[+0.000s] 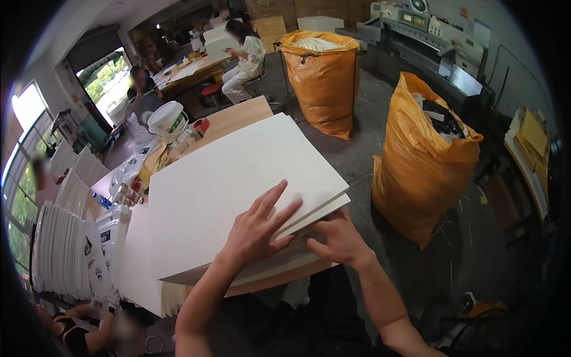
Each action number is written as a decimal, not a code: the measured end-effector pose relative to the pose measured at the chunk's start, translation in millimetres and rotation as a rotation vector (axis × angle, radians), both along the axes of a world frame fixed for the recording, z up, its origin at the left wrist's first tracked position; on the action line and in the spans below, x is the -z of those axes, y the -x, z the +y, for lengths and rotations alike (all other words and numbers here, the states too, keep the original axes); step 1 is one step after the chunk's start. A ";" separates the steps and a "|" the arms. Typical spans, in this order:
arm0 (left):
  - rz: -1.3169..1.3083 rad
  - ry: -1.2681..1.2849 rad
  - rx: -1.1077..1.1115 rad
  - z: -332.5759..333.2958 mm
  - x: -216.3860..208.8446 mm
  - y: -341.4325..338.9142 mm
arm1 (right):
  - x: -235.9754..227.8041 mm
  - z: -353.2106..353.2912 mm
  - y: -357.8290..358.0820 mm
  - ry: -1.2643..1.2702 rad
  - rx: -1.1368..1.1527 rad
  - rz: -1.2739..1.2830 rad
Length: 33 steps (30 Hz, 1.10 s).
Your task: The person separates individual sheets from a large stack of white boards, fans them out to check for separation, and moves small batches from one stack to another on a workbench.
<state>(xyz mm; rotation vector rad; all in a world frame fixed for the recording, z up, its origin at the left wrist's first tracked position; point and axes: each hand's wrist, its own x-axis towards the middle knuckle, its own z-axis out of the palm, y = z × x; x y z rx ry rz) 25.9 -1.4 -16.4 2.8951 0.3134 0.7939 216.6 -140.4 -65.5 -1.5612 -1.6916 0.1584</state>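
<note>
White sheet stack, broad side up, long axis slanting away rightward

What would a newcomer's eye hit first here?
Probably the big stack of white sheets in the center, with the left hand spread on top and the right hand at its near right corner. Next, the bulging orange bag right of the stack and a second orange bag farther back.
</note>
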 end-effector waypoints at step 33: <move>0.087 0.106 0.005 14.1 -20.0 -10.1 | -34.5 28.5 -26.9 -0.007 -0.060 1.436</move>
